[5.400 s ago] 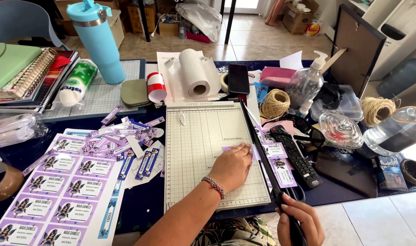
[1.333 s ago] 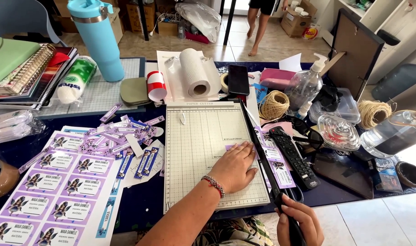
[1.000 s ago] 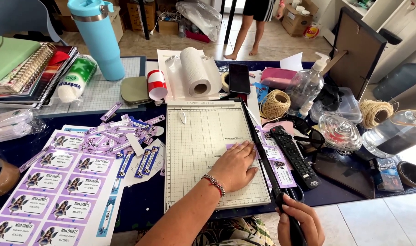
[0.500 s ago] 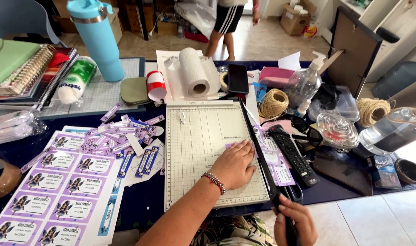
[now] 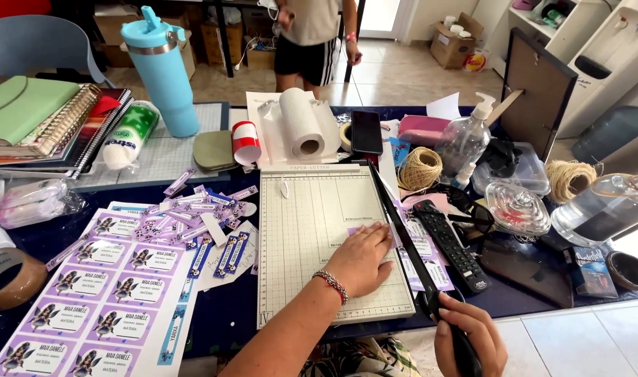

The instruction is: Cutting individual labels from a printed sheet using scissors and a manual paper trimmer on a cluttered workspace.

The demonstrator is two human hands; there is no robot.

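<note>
- The paper cutter [image 5: 312,230] has a pale cream board ruled with a fine grey grid, and a black blade arm [image 5: 402,230] along its right edge.
- Left of the paper cutter, the label sheets [image 5: 88,293] are white with lilac rectangles and small dark figures.
- Behind it, the paper roll [image 5: 301,122] is white and the tumbler [image 5: 162,70] light blue.
- On the left hand [image 5: 364,258], a bracelet [image 5: 331,285] of red and silver beads.
- Right of the cutter, the remote [image 5: 448,244] is black.

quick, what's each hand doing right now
Left hand: open, pressing flat on the paper cutter board.
Right hand: closed around the cutter blade handle.
</note>
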